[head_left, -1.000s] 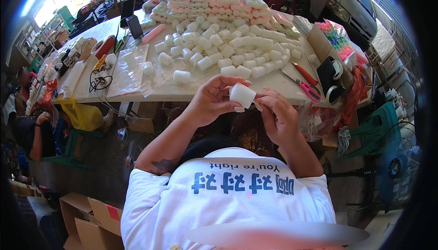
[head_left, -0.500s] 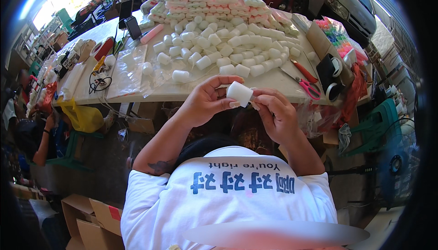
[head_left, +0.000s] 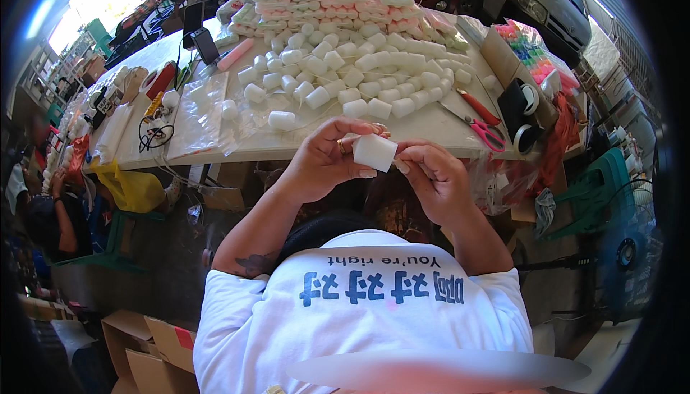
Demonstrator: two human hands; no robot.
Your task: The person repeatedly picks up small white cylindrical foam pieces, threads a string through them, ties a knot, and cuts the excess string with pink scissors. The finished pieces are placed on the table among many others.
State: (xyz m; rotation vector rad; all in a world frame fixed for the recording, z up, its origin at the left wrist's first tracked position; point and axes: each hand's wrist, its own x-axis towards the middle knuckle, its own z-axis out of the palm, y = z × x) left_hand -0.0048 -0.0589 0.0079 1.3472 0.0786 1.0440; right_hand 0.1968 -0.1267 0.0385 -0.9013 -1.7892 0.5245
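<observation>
My left hand (head_left: 316, 162) is closed around a white cylindrical roll (head_left: 374, 153), thumb below and fingers above, just off the table's front edge. At the roll's right end my right hand (head_left: 437, 178) pinches finger and thumb together. Whatever lies between those fingertips is too small to make out. Beyond both hands, many similar white rolls (head_left: 352, 76) lie heaped on the white table (head_left: 251, 147), with thin pale strands among them. One single roll (head_left: 282, 120) lies at the near side of the heap.
Bagged pink and pale green rolls (head_left: 327, 7) are stacked behind the heap. Pink-handled scissors (head_left: 489, 135) and a red-handled tool (head_left: 480, 108) lie at the right. A clear plastic bag (head_left: 205, 113) lies left. Another person (head_left: 54, 214) sits at far left, near a yellow bag (head_left: 129, 184).
The roll has shifted slightly left and down and turned a little in my left hand. My right hand stays pinched at its right end. At far left, the other person's arm has moved.
</observation>
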